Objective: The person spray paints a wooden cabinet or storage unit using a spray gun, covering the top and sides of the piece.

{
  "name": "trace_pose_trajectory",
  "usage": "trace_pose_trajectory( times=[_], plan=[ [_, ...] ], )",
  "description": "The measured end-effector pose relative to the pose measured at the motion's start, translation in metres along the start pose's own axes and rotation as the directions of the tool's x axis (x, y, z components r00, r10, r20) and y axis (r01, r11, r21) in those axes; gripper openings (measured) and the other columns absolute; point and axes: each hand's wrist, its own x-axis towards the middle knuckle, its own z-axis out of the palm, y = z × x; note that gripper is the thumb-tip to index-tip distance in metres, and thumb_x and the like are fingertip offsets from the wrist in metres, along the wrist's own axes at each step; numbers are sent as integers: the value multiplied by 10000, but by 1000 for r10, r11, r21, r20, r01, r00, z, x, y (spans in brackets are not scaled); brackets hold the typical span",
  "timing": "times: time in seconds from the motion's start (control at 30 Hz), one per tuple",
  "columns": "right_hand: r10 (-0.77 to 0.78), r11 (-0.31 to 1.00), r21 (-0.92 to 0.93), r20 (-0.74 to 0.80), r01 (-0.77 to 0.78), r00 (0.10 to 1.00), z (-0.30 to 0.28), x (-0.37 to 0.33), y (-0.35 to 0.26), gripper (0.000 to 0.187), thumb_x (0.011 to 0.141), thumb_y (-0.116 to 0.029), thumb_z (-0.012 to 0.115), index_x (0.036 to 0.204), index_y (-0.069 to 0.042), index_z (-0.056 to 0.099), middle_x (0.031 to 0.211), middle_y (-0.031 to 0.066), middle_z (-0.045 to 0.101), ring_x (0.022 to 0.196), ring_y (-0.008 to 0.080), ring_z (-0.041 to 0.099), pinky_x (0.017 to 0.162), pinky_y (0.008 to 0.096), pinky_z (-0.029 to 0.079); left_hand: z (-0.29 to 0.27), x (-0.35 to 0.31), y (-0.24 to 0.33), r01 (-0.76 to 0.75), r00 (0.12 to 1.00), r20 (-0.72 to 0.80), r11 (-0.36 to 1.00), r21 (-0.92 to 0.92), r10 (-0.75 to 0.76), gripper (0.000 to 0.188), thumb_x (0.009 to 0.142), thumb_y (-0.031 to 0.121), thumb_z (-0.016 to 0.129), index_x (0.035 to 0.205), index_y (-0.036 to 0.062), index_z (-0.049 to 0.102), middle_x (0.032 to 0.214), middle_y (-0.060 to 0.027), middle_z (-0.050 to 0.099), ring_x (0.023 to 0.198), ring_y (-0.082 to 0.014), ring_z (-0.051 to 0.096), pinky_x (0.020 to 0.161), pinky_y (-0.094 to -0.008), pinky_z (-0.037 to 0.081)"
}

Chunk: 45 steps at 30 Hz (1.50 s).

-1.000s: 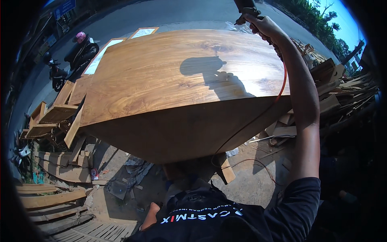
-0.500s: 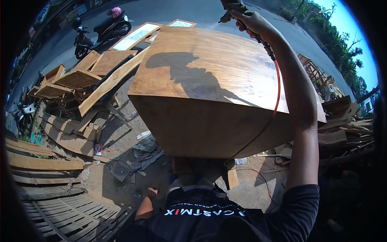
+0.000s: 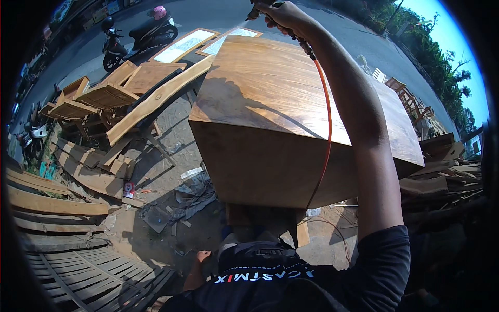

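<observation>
My right hand [image 3: 292,20] is raised at the top of the view, its fingers wrapped round a dark spray gun [image 3: 253,14]. A pale mist leaves the nozzle toward the left, over the far left corner of a large brown wooden cabinet [image 3: 280,67]. From the gun's handle an orange air hose [image 3: 328,109] drops past the cabinet's near edge. The cabinet's upper face is glossy in the sun, and my shadow falls on it. Low beside my body hangs my left hand [image 3: 203,256], its fingers curled, with nothing seen in it.
Left of the cabinet stand wooden chairs [image 3: 106,96] and a long plank [image 3: 156,101]. Framed panels [image 3: 186,44] lie behind, near a parked motorbike [image 3: 150,35]. Scrap wood [image 3: 447,177] is piled at right. A crumpled sheet [image 3: 195,195] and a slatted wooden frame [image 3: 93,281] lie on the ground.
My right hand has moved left with the spray gun, and the mist has shifted to the cabinet's far left corner. My view has shifted slightly. The left hand has dropped a little.
</observation>
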Motion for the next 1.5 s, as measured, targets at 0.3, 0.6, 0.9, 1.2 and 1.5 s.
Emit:
trace_pose_trajectory(
  times=[0.3,0.6,0.9,1.2,1.5],
  plan=[
    [245,969,29,47,-246,968,-40,-43,28,369,1074,-501,490,1151,-161,612,964,-7,553,846,122,495,819,324,438,9,-41,-9,-26,999,24,982,-188,31,337,927,400,696,903,76,786,881,-179,759,776,-324,742,643,-451,530],
    [340,935,-79,-68,-344,938,-158,-95,144,401,1084,-487,460,1087,-141,662,906,10,533,773,151,491,724,347,441,1,12,28,-172,984,133,831,529,119,364,993,378,568,1146,91,732,874,-98,728,812,-241,709,730,-452,547],
    [346,915,-137,-222,-380,912,-242,-164,243,466,1061,-522,497,1034,-111,715,889,44,622,768,158,561,706,336,461,26,1,79,111,994,30,980,-165,-107,291,955,234,692,993,-46,764,873,-129,755,751,-207,719,672,-342,542],
    [190,934,-225,-346,-278,919,-336,-232,335,690,906,-715,646,799,-40,736,669,71,671,529,145,616,528,327,498,42,-18,82,122,992,13,992,24,-122,373,968,307,711,970,-63,761,813,-143,752,777,-174,694,740,-366,541],
    [383,719,-250,-636,-649,670,-368,-232,415,694,920,-692,628,1005,-23,795,892,166,759,863,280,747,845,429,552,56,-35,85,112,991,58,980,161,-123,369,1009,322,648,1061,-26,761,899,-162,759,864,-187,692,814,-381,533]
  ],
)
